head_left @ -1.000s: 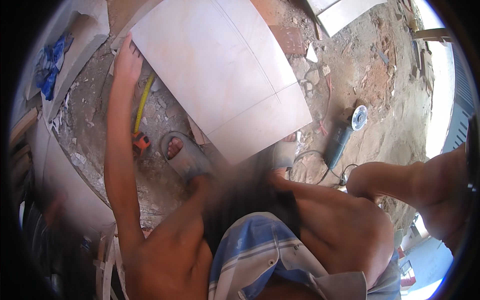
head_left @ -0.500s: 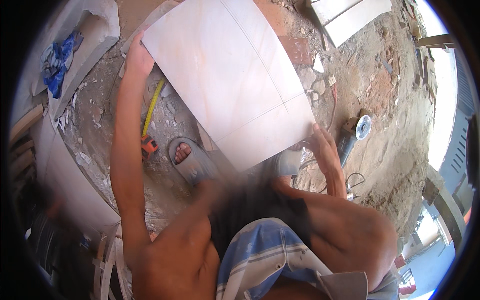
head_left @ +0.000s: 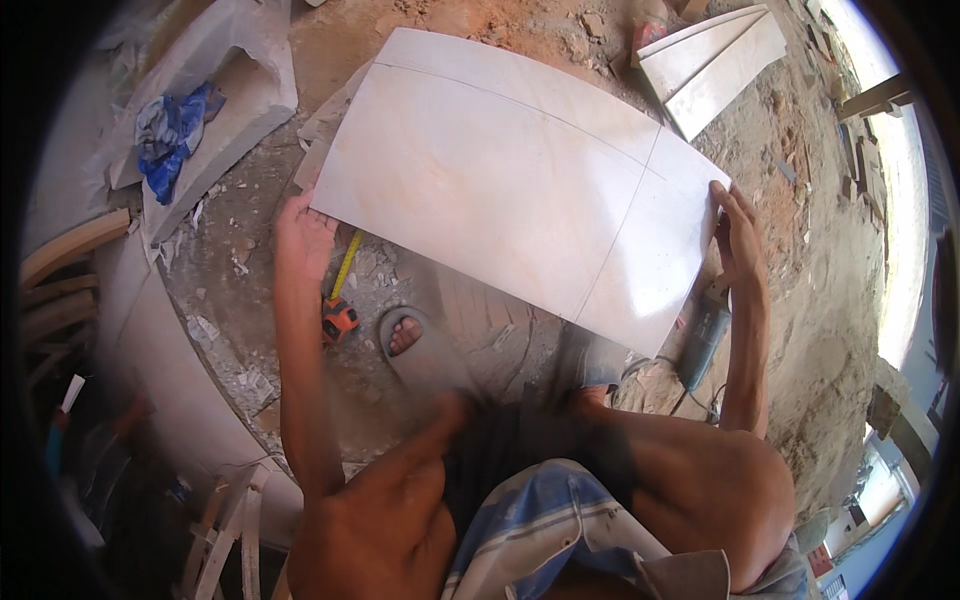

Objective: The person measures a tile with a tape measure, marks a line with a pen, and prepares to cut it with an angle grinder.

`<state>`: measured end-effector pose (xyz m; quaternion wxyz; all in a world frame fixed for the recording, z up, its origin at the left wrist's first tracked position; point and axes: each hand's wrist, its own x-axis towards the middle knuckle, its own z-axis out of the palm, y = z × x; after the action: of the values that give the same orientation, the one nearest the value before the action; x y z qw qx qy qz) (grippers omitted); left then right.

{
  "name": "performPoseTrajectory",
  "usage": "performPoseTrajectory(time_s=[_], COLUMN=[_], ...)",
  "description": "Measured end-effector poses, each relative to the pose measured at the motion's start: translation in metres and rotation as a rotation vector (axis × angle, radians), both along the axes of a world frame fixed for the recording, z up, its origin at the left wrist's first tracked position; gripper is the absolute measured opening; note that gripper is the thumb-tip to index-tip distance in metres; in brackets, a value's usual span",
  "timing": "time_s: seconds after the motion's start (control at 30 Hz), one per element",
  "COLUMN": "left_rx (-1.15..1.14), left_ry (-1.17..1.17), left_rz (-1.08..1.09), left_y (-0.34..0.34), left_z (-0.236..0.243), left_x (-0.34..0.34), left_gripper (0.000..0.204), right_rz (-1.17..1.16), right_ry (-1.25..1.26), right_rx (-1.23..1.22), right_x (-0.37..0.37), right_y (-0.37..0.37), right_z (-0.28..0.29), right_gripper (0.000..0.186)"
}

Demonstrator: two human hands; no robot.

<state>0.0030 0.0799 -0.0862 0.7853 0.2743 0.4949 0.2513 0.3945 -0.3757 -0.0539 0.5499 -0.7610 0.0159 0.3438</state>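
Observation:
A large pale tile (head_left: 500,180), faintly veined, is held up in front of my knees. Two thin dark lines cross on its face near the right end. My left hand (head_left: 303,235) grips the tile's left corner, palm turned up, with some fingertips hidden under it. On the far side, my right hand (head_left: 738,228) pinches the right edge, thumb over the face and fingers behind. Just beyond my left hand lies an orange tape measure (head_left: 340,320) with its yellow blade pulled out under the tile. Below my right hand an angle grinder (head_left: 706,345) rests on the ground, its disc covered.
Cut pale tile pieces (head_left: 715,65) lie at the back right. A blue crumpled cloth (head_left: 178,140) sits on a white trough-like block (head_left: 255,95) at the left. Curved wooden pieces (head_left: 75,250) are stacked at the left edge. Rubble and dust cover the ground.
The tile has turned clockwise, its right end swinging up and away from me. My right hand has risen rightward with it; my left hand has come nearer. The grinder's disc is now hidden.

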Motion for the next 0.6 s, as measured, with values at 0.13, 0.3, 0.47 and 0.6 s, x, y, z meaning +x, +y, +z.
performPoseTrajectory(time_s=[0.13, 0.3, 0.47, 0.6], left_rx=[-0.058, -0.063, 0.024, 0.034], left_ry=[-0.053, -0.027, 0.029, 0.108], left_rz=[0.021, -0.062, -0.190, -0.216], left_y=[-0.028, -0.046, -0.067, -0.075], left_z=[0.022, 0.020, 0.020, 0.023], left_x=[-0.027, -0.038, -0.034, -0.043], left_gripper=[0.058, 0.055, 0.055, 0.053], right_rz=[0.091, 0.141, 0.229, 0.243], right_ry=[-0.089, -0.164, -0.238, -0.259], right_rx=[0.008, 0.041, 0.092, -0.037], right_x=[0.061, 0.098, 0.134, 0.127], right_y=[0.068, 0.098, 0.117, 0.159], right_z=[-0.009, -0.040, -0.040, -0.044], right_gripper=[0.047, 0.035, 0.037, 0.035])
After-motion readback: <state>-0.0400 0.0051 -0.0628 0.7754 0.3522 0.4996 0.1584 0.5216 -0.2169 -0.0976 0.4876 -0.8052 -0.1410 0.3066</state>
